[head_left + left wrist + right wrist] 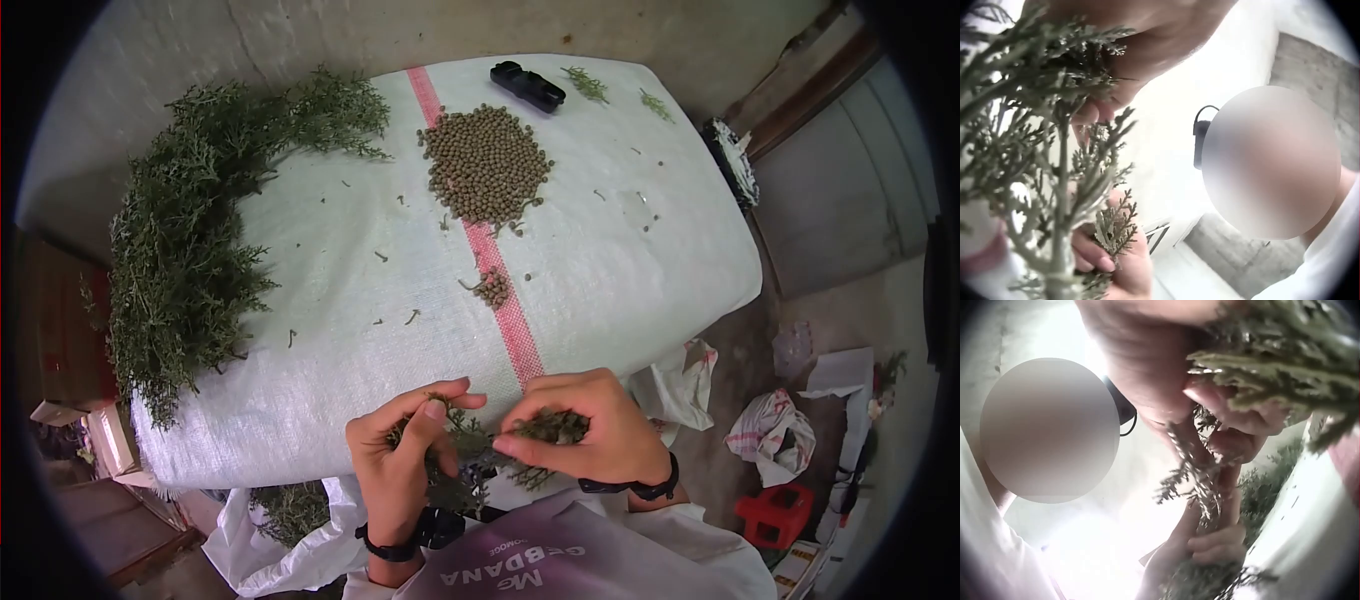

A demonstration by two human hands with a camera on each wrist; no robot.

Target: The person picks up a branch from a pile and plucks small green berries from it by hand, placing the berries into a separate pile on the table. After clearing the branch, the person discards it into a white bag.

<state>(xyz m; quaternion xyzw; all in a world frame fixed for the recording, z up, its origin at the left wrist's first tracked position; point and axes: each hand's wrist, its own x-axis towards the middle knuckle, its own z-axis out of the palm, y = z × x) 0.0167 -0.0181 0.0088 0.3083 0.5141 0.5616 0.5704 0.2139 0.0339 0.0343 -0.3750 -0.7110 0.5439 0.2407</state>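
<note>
Both hands are close together at the near edge of a stuffed white woven sack (340, 300). My left hand (395, 465) holds a green leafy conifer sprig (465, 440) between thumb and fingers. Just beside it, my right hand (615, 435) curls round a small bunch of green sprigs (555, 427), thumb and fingertips toward the left hand. Up close in the left wrist view, the scaly foliage (1063, 169) partly covers the fingers. On the sack lie a heap of round brown pellet-like balls (485, 165) and a smaller cluster of balls (492, 290) nearer me.
Cut green branches (180, 250) are piled along the sack's left side. A black moulded object (527, 87) and loose sprigs (587, 84) lie at its far edge. Below, an open white bag (290, 520) contains greenery. A red plastic stool (775, 515) stands on the floor at right.
</note>
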